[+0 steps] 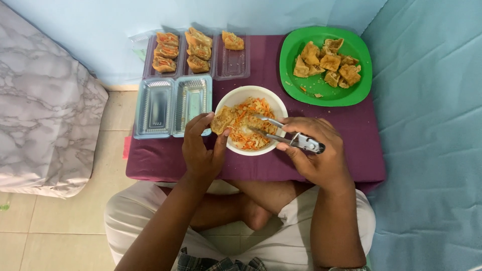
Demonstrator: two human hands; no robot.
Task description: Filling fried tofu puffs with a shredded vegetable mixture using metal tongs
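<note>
My left hand point(202, 148) holds a fried tofu piece point(223, 119) over the left rim of a white bowl point(236, 96). The bowl contains shredded carrot and vegetable filling point(251, 129). Metal tongs point(281, 134) are gripped in my right hand point(314, 153), their tips reaching into the filling. Both hands hover over the near side of a low table covered in a purple cloth point(160, 158).
A green plate point(361, 85) with several fried tofu pieces sits at the back right. Clear plastic trays point(173, 106) lie to the left, and behind them trays point(197, 52) hold filled tofu. A grey marbled cushion point(45, 110) lies on the floor at left. My crossed legs are below the table.
</note>
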